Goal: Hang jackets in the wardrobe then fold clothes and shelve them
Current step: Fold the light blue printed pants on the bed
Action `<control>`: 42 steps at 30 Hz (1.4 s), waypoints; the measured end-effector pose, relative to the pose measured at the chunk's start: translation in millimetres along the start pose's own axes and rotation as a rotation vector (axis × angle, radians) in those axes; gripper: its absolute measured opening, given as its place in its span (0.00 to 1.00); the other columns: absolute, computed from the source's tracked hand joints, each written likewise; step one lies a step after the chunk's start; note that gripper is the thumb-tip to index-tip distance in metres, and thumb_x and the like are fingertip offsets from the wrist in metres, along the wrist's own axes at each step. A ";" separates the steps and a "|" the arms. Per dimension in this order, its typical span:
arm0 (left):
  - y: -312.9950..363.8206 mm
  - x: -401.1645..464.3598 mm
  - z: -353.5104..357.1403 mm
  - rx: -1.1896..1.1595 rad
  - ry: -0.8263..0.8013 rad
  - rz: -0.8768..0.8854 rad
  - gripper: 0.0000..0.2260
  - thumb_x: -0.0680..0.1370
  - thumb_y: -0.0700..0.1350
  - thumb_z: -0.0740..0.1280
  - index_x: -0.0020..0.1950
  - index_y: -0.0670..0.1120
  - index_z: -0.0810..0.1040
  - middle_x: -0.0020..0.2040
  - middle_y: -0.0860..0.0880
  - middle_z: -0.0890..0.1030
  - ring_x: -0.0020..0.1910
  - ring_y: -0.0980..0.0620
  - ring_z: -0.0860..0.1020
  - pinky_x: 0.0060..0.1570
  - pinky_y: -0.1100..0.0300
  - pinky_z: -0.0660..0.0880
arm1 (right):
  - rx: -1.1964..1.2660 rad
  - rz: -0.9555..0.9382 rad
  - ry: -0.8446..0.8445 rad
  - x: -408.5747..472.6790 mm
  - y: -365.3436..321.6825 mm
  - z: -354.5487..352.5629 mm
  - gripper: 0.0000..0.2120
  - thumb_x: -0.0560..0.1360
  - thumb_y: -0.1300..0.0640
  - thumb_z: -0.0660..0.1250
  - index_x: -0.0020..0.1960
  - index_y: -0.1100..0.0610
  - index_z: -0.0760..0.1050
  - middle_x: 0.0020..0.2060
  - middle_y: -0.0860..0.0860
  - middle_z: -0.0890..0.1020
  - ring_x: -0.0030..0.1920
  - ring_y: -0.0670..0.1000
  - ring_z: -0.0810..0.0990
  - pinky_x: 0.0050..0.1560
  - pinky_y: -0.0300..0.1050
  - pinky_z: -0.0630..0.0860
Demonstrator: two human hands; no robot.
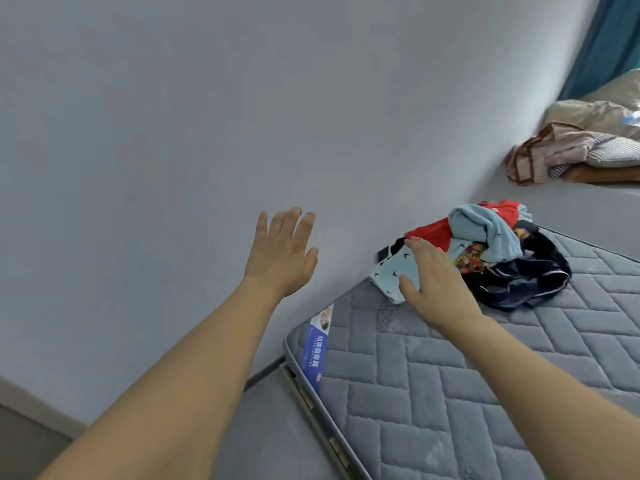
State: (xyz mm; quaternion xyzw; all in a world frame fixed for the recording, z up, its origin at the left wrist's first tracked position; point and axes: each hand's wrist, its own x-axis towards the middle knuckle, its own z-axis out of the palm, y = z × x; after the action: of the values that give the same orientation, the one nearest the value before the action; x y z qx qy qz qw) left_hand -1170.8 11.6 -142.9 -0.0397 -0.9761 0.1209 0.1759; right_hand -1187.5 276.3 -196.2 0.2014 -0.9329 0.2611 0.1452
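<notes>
A blue-and-white label (pixel 317 344) on the side edge of the grey quilted mattress (pixel 450 393) carries white Chinese characters, too blurred to read; a stitched mark near the corner is also illegible

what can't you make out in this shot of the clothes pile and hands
Head view only:
- Right hand: palm side hidden, so contact with the light blue bird-print garment is unclear.
- Clothes pile: tangled, lower items buried.
- Bedding: cut off by the right edge.
- Mattress label: print too small.
- Wardrobe: out of frame.
</notes>
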 end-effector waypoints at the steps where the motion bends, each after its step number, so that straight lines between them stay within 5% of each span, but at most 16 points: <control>1: 15.1 19.5 16.1 -0.017 -0.030 0.047 0.27 0.81 0.55 0.55 0.78 0.47 0.55 0.76 0.45 0.59 0.74 0.44 0.59 0.75 0.40 0.48 | -0.019 0.054 -0.006 3.3 23.2 2.6 0.28 0.78 0.57 0.64 0.76 0.62 0.61 0.74 0.57 0.65 0.74 0.56 0.62 0.74 0.47 0.55; 11: 102.4 170.3 179.7 -0.097 -0.294 0.318 0.28 0.81 0.54 0.56 0.79 0.50 0.52 0.79 0.46 0.54 0.77 0.45 0.54 0.76 0.44 0.48 | -0.041 0.367 -0.087 62.7 193.6 88.3 0.28 0.75 0.62 0.65 0.74 0.64 0.63 0.72 0.59 0.68 0.71 0.59 0.67 0.72 0.51 0.61; 25: 216.9 362.0 553.4 -0.432 -0.698 0.309 0.32 0.78 0.49 0.62 0.79 0.49 0.52 0.79 0.45 0.47 0.76 0.42 0.54 0.72 0.45 0.60 | -0.056 0.607 -0.132 211.4 437.2 330.6 0.29 0.76 0.60 0.64 0.75 0.61 0.62 0.73 0.56 0.66 0.73 0.57 0.65 0.72 0.51 0.62; 31: 318.2 480.4 600.0 -0.733 -0.540 0.377 0.35 0.77 0.47 0.64 0.79 0.50 0.50 0.79 0.48 0.46 0.77 0.42 0.52 0.72 0.47 0.60 | -0.133 0.875 0.177 263.0 565.9 329.9 0.33 0.75 0.56 0.65 0.77 0.59 0.58 0.75 0.56 0.62 0.74 0.58 0.61 0.74 0.56 0.60; 37: 433.6 605.5 607.2 -1.087 -0.351 0.484 0.41 0.73 0.56 0.68 0.78 0.61 0.46 0.80 0.49 0.46 0.76 0.40 0.57 0.70 0.45 0.65 | -0.135 0.985 0.268 314.3 691.2 314.9 0.44 0.71 0.41 0.71 0.76 0.43 0.47 0.76 0.50 0.57 0.75 0.57 0.59 0.70 0.70 0.55; 39: 465.1 617.1 638.0 -1.071 -0.463 0.505 0.39 0.73 0.60 0.68 0.78 0.57 0.51 0.78 0.46 0.51 0.74 0.40 0.61 0.70 0.46 0.66 | -0.093 0.981 0.211 326.2 732.3 326.3 0.34 0.72 0.42 0.69 0.72 0.47 0.58 0.64 0.50 0.71 0.65 0.56 0.70 0.64 0.66 0.65; 42: 494.8 579.0 712.6 -0.687 -0.509 0.439 0.33 0.78 0.60 0.63 0.78 0.48 0.57 0.76 0.39 0.56 0.70 0.37 0.62 0.69 0.39 0.62 | -0.255 0.952 0.068 303.9 775.1 379.7 0.20 0.76 0.52 0.63 0.65 0.58 0.69 0.58 0.59 0.74 0.60 0.63 0.71 0.57 0.57 0.68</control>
State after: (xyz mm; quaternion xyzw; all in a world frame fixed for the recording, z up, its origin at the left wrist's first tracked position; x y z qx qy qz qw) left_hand -1946.4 401.6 -721.0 -0.2700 -0.9402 -0.1686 -0.1214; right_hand -1866.7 584.6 -726.0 -0.2753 -0.9405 0.1887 0.0638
